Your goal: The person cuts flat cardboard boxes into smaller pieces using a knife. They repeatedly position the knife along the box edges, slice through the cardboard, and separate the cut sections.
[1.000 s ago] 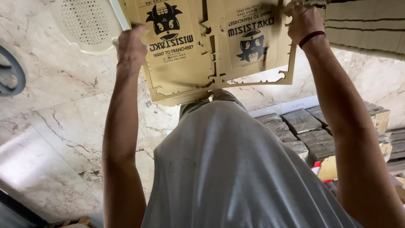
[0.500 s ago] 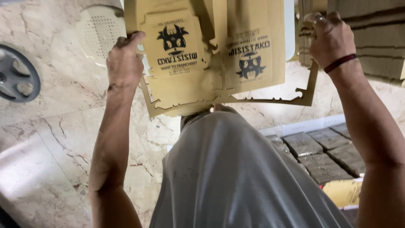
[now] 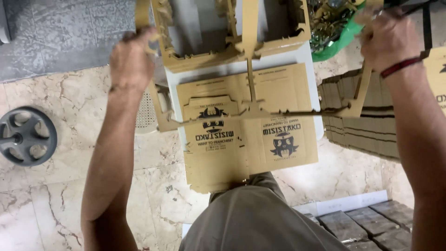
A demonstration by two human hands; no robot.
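My left hand (image 3: 132, 60) grips the left edge of a brown die-cut cardboard frame (image 3: 253, 49), and my right hand (image 3: 388, 39), with a red band on its wrist, grips the frame's right edge. The frame is a thin skeleton with large empty windows, held up between both hands. Below it lie flat cardboard box blanks (image 3: 246, 139) printed with a dark cartoon figure, resting on a white surface (image 3: 310, 58) and overhanging toward my lap. The frame is apart from the blanks except perhaps at its thin near strip.
A stack of flat cardboard sheets (image 3: 362, 125) stands at the right. A green bag of scraps (image 3: 346, 30) sits at the top right. A grey wheel (image 3: 25, 135) lies on the marble floor at left. Dark blocks (image 3: 367, 225) sit at the bottom right.
Earlier both hands held the whole printed sheet up. Now the printed blanks lie flat below and only the empty frame stays in my hands, which have spread wider apart.
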